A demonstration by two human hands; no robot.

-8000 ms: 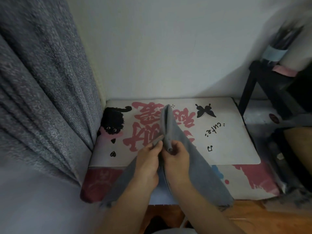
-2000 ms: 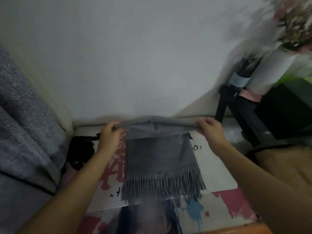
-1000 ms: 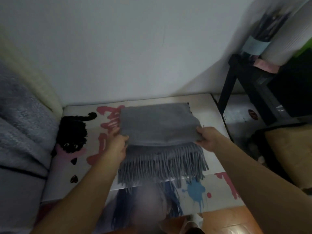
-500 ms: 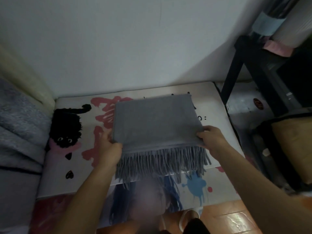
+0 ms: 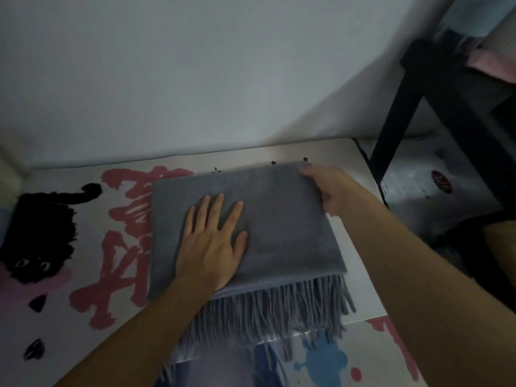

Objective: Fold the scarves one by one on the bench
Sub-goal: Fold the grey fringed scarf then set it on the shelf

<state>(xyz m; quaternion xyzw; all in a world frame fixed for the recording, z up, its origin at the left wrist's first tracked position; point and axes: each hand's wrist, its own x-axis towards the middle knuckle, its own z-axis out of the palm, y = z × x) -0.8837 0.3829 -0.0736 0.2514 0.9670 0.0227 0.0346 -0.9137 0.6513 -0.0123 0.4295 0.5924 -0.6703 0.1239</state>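
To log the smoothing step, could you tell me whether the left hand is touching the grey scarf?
Touching: the head view shows the left hand lying flat, fingers spread, on top of the folded grey scarf.

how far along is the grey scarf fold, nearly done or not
Nearly done for this one. Done: the grey scarf lies on the bench as a flat folded rectangle, its fringe sticking out at the near edge. In hand: the left hand presses flat on top while the right hand grips the far right corner. Left: possibly one more fold to tuck in the fringe. No other scarves are in view, so the rest is unclear.
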